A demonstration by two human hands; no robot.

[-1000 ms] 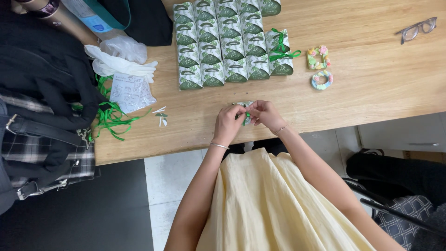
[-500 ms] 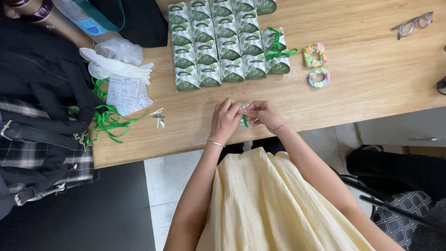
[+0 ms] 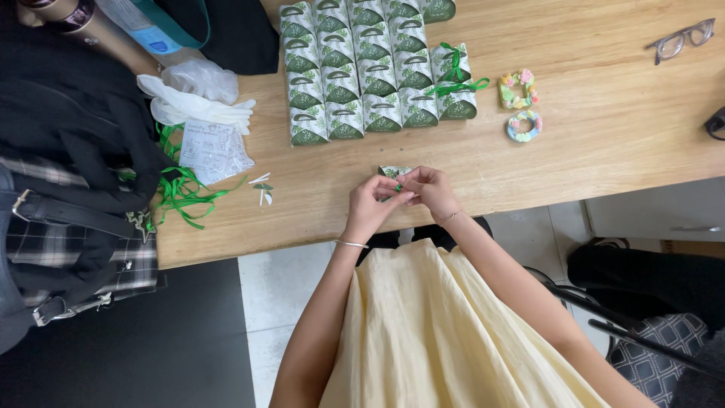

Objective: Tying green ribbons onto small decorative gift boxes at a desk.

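Both hands meet at the near edge of the wooden table point(image 3: 604, 143). My left hand point(image 3: 370, 208) and my right hand point(image 3: 432, 189) pinch a thin green ribbon point(image 3: 398, 187) on top of a small green-and-white gift box point(image 3: 393, 172), which is mostly hidden behind the fingers. A thin bracelet sits on each wrist. Beyond the hands, several matching gift boxes point(image 3: 362, 75) stand in tidy rows; the right-hand ones carry green ribbon bows point(image 3: 455, 75).
Loose green ribbons point(image 3: 181, 193) lie at the table's left beside a printed paper sheet point(image 3: 211, 147) and white plastic gloves point(image 3: 192, 98). Two small pastel rings point(image 3: 519, 106) sit right of the boxes. Glasses point(image 3: 683, 39) rest far right. A black bag point(image 3: 68, 151) covers the left side.
The view has shifted slightly. Both hands stay at the small box, with the fingers working the ribbon closer together.
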